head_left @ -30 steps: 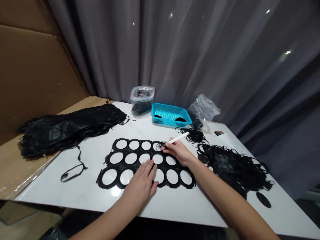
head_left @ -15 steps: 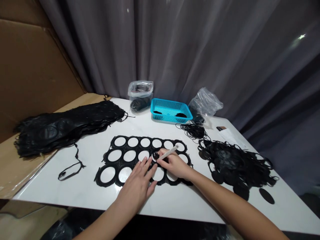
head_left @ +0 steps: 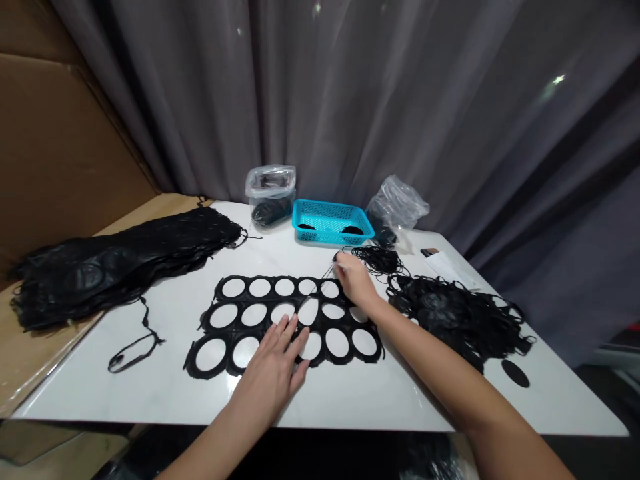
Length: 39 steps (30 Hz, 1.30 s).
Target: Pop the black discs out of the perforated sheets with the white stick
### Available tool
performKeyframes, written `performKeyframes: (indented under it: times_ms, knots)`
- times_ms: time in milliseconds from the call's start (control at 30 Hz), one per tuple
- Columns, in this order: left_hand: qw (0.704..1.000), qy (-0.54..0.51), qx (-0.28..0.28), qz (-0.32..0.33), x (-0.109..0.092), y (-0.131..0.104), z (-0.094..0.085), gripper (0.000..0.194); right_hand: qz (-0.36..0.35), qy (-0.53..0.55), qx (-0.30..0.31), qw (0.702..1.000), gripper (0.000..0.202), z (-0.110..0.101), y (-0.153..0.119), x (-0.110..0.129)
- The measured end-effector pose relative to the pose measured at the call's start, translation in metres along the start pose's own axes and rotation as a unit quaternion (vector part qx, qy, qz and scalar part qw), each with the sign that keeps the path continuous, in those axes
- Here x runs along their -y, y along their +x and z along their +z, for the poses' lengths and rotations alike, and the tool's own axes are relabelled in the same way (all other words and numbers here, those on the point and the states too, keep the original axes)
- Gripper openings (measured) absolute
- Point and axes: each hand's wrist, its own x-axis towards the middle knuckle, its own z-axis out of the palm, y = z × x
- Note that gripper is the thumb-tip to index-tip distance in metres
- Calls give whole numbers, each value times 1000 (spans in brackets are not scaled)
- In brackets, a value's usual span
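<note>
On the white table lies a flat black rubber sheet (head_left: 247, 314) with rows of round holes. My left hand (head_left: 275, 350) rests on its front middle, fingers spread and pressing on the sheet. My right hand (head_left: 354, 277) is raised above the back right part of the sheet, fingers pinched. From its fingertips a thin black rubber strand (head_left: 327, 272) stretches down to a hole in the middle row. The pale pen-like tool seen earlier is mostly hidden by the right hand, and I cannot make it out clearly.
A thick stack of black sheets (head_left: 125, 263) lies left. Behind stand a bagged tub (head_left: 271, 197), a blue basket (head_left: 333, 237) and a plastic bag (head_left: 400, 203). Thin black rings (head_left: 380, 259) and a heap of black scraps (head_left: 450, 310) lie right, near a black disc (head_left: 515, 373).
My right hand has moved up and away from the middle hole, drawing a thin strand out of it. My left hand stays on the sheet. The view has shifted slightly.
</note>
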Motion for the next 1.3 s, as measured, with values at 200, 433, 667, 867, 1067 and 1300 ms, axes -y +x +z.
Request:
performKeyframes:
  times_ms: [200,433,667,867,1067,1300]
  knots:
    - [1000,3,11,10,-6,16,-12,43,175,183,14,967,20,-17,11,-35]
    - [996,-73,39,24,-30,36,5,54,233,465,139,842,36,-19,-38,-5]
    - [994,-87,62,25,-25,27,10,53,91,267,210,936,19,-28,-68,13]
    - [995,-94,43,17,-28,26,13,55,59,231,186,953,21,-23,-74,19]
    - [995,-88,40,18,-29,25,13,55,36,211,176,961,24,-21,-77,19]
    - [995,-89,43,18,-30,26,10,56,4,171,162,972,25,-20,-79,21]
